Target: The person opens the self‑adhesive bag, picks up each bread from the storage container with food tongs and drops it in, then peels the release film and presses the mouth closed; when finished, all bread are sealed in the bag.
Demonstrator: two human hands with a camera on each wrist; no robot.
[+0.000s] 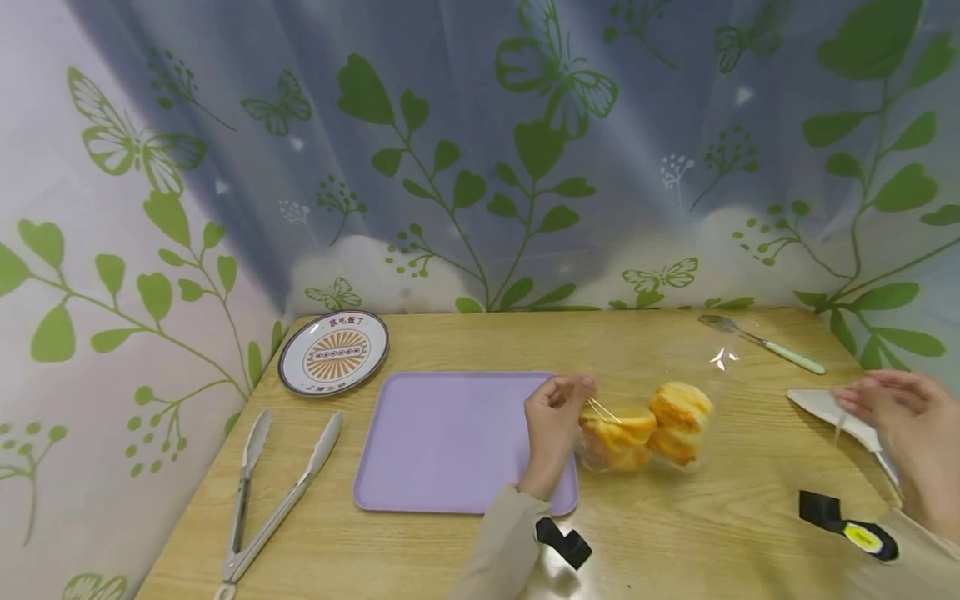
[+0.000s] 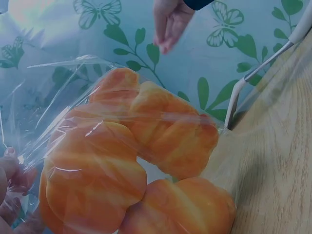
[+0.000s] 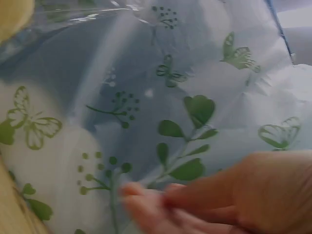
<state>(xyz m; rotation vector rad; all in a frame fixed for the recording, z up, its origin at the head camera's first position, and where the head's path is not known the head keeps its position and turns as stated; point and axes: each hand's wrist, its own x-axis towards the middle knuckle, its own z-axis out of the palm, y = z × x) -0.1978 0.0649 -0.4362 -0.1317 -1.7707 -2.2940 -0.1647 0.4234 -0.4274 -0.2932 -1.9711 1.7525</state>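
Note:
A clear plastic bag [image 2: 78, 114] with several golden-brown bread rolls [image 1: 681, 423] inside hangs just above the table, right of the purple tray. My left hand [image 1: 555, 421] pinches its gathered top, and thin pale strands [image 1: 603, 410] stick out by the fingertips. In the left wrist view, left-hand fingers [image 2: 17, 180] grip the crumpled plastic beside the rolls [image 2: 92, 170]. Apart from the bag, my right hand [image 1: 911, 433] is raised over a white-headed utensil [image 1: 840, 414]. Its fingers [image 3: 146, 207] are bunched near the thumb and blurred; whether they hold a thin strip is unclear.
The purple tray [image 1: 450, 442] lies mid-table under the left forearm. To its left are metal tongs [image 1: 277, 500], spread apart, and a patterned plate [image 1: 333, 353]. A fork [image 1: 765, 342] with a pale green handle lies at the back right, before a printed curtain [image 1: 480, 167].

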